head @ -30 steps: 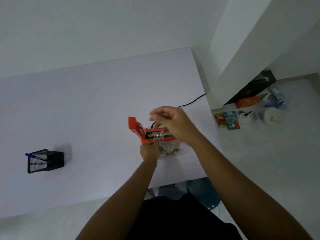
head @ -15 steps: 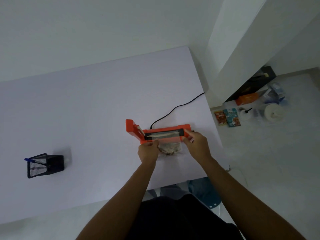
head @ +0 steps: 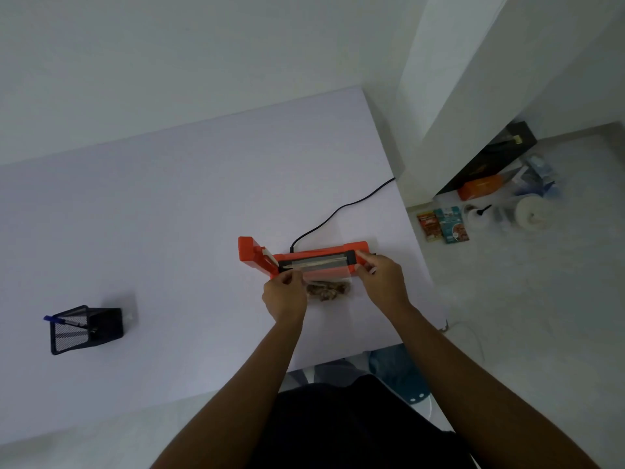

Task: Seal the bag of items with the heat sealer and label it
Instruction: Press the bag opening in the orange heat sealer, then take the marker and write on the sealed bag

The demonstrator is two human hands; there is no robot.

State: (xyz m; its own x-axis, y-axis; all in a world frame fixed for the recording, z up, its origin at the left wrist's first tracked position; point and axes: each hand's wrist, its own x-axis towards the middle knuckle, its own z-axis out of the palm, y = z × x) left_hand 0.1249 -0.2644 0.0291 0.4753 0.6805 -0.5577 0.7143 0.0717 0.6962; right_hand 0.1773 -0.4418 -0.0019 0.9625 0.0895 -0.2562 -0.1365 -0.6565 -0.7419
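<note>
An orange heat sealer [head: 321,255] lies on the white table [head: 169,231], its lid up and the dark sealing strip showing. A clear bag [head: 328,288] of brown items lies in front of it, with its top edge laid over the strip. My left hand [head: 284,296] pinches the bag's left top corner at the strip. My right hand [head: 380,282] pinches the right top corner by the sealer's right end. The bag's corners are hidden under my fingers.
A black power cord [head: 338,214] runs from the sealer off the table's right edge. A black mesh pen holder [head: 84,330] with a blue pen stands at the left. Packets, boxes and a roll [head: 532,214] lie on the floor to the right.
My right hand came down from above the sealer to the bag's right corner. The sealer's full length now shows. My left hand stayed at the left corner.
</note>
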